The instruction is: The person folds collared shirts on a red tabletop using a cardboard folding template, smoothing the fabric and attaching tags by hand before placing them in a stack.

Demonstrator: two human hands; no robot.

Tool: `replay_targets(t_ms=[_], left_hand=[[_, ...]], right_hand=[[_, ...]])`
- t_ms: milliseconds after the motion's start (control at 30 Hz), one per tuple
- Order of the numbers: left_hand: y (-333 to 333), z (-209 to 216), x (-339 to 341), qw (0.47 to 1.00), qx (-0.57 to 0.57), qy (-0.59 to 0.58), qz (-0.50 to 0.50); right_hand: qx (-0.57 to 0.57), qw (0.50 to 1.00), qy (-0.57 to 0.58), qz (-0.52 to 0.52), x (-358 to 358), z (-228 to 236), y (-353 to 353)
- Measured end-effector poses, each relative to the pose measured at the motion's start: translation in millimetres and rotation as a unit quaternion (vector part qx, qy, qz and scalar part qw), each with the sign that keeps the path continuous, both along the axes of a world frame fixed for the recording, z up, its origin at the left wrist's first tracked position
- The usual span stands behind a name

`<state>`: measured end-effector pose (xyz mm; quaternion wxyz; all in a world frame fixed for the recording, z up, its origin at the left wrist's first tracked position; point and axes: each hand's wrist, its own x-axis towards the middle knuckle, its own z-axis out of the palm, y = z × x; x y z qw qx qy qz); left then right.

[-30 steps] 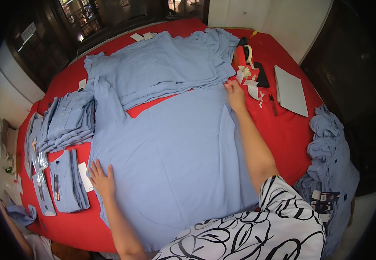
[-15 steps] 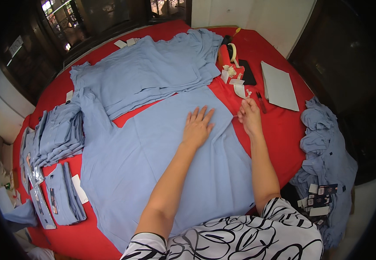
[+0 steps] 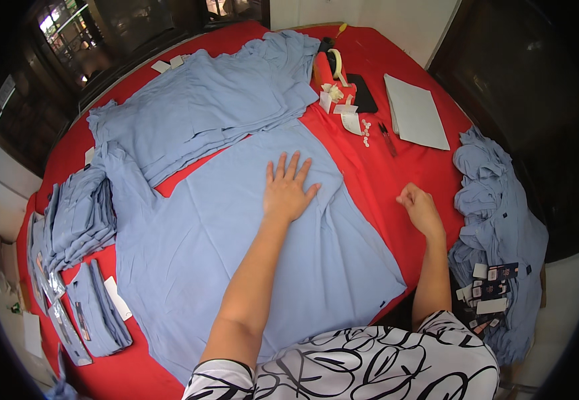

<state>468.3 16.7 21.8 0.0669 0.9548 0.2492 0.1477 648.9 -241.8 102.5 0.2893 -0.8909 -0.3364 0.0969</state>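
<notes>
A light blue garment point(image 3: 236, 247) lies spread across the red-covered table in front of me. My left hand point(image 3: 289, 192) rests flat on its upper part, fingers spread, pressing the cloth. Right of the garment's edge, my right hand point(image 3: 423, 212) is held over the red cover point(image 3: 383, 193), apart from the garment, with its fingers curled closed. Whatever is between those fingers, if anything, is hidden. Farther off lie a pair of small snips point(image 3: 387, 140) and several little white discs point(image 3: 367, 133); neither hand touches them.
Flat-laid blue garments point(image 3: 203, 100) are piled at the back. Folded ones point(image 3: 79, 217) and packed ones point(image 3: 96, 313) lie left. A tape dispenser point(image 3: 337, 70) and a stack of pale sheets point(image 3: 416, 110) sit at back right. More blue garments point(image 3: 496, 207) with tags point(image 3: 491, 307) hang at right.
My right hand has moved away from the garment's right edge, toward me and to the right. The left hand stays flat on the cloth. The whole view has shifted slightly.
</notes>
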Motion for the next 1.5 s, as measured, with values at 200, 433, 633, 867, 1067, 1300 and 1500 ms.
replay_targets(t_ms=[200,433,633,867,1067,1300,1500], left_hand=[[-2,4,2,1.000,-0.009,0.007,0.007],[-9,6,1,0.998,0.002,-0.065,-0.007],[-15,26,-11,0.973,-0.027,-0.108,-0.203],[-13,19,-8,0.964,-0.025,-0.166,-0.206],[-9,6,-4,0.964,-0.050,-0.182,-0.187],[-5,8,-3,0.966,-0.052,-0.169,-0.190],[-51,37,8,0.954,-0.090,-0.235,-0.163]], right_hand=[[-0.127,0.989,0.046,-0.064,6,30,-97],[-0.229,0.957,0.176,-0.038,-24,43,-138],[0.047,0.987,0.021,0.154,-26,-18,6],[0.076,0.990,-0.053,0.106,-26,-52,116],[0.191,0.965,0.176,0.041,14,-69,102],[0.197,0.962,0.188,0.014,-3,-75,60],[0.206,0.971,0.070,0.099,-49,-37,65]])
